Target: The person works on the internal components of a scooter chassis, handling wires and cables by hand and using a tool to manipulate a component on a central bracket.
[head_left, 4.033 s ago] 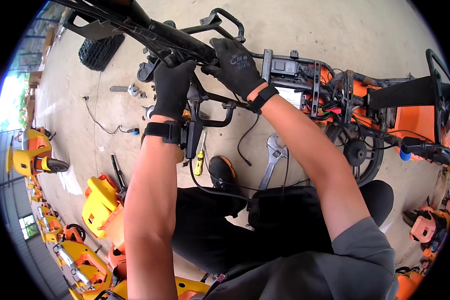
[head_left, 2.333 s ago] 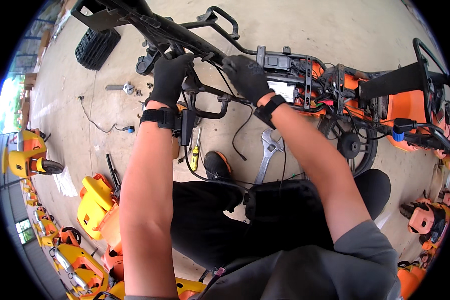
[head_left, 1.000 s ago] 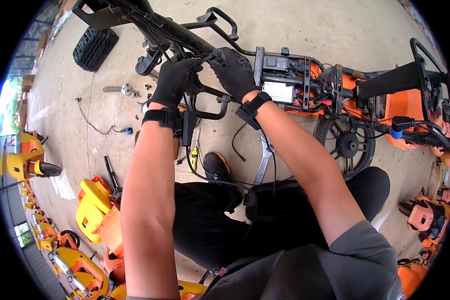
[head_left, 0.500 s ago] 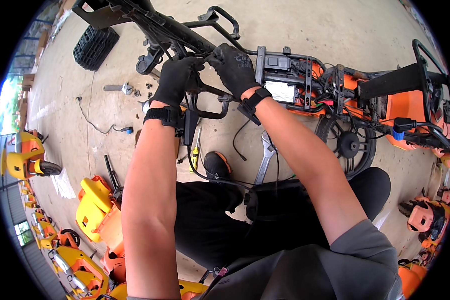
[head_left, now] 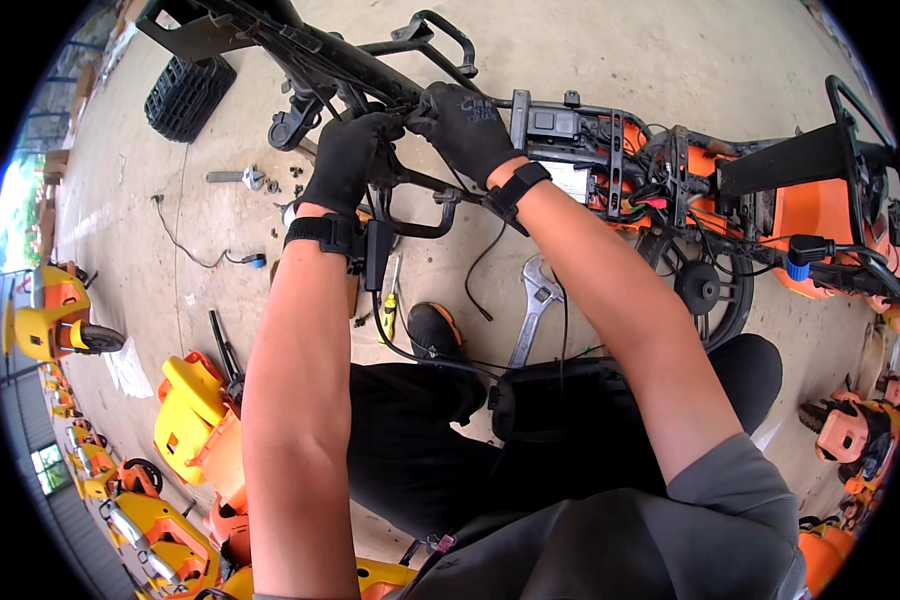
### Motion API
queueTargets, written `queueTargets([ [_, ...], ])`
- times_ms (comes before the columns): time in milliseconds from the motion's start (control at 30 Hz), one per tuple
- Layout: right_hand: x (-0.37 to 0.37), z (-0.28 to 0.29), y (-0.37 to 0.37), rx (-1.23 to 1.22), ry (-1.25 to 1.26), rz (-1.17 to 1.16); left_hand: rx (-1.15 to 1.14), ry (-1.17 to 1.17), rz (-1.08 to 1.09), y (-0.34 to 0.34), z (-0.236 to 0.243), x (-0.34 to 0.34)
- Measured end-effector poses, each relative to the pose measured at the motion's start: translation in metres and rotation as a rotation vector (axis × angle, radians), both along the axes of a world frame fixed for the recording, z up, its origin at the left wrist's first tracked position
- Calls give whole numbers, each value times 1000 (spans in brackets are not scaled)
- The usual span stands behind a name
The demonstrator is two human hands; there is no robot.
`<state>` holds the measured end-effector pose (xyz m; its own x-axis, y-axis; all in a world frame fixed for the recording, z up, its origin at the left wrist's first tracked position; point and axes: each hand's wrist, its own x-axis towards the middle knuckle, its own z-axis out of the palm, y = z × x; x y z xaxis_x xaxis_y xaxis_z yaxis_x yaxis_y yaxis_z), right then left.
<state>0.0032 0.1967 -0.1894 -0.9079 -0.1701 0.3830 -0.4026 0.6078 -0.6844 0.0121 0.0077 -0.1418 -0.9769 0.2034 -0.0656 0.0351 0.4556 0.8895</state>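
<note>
Both my hands, in black gloves, are close together at the front tube [head_left: 365,62] of a stripped electric scooter's black frame. Thin black cables [head_left: 322,88] run along this tube beside my fingers. The fingers of my left hand [head_left: 348,155] are closed against the tube's underside. My right hand [head_left: 465,128] pinches just right of it, its fingertips almost meeting the left ones. What lies between the fingers is small, dark and mostly hidden by the gloves. A black box-shaped connector [head_left: 377,255] on a cable hangs beside my left wrist.
Below the frame lie a large adjustable wrench [head_left: 537,312], a yellow-handled screwdriver [head_left: 388,315] and a loose cable [head_left: 195,258]. Another adjustable wrench [head_left: 240,178] is farther left near small parts. The scooter's orange body [head_left: 805,215] and wheel [head_left: 698,288] are right. Yellow scooters [head_left: 60,312] stand left.
My right hand has shifted slightly left and down, closer to my left hand. The frame's front end has moved slightly left. My left hand stays nearly in place.
</note>
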Motion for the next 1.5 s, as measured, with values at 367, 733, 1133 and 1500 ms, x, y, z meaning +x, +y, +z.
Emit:
queueTargets([
  [367, 2, 6, 2, 168, 159, -12, -112, 158, -112, -2, -2, 3],
  [733, -8, 11, 1, 234, 174, 102, 26, 125, -60, -10, -16, -2],
  [1133, -10, -2, -6, 163, 254, 82, -243, 160, -111, -7, -11, -3],
  [1500, -11, -6, -10, 110, 275, 54, -398, 295, -178, -6, -3, 0],
])
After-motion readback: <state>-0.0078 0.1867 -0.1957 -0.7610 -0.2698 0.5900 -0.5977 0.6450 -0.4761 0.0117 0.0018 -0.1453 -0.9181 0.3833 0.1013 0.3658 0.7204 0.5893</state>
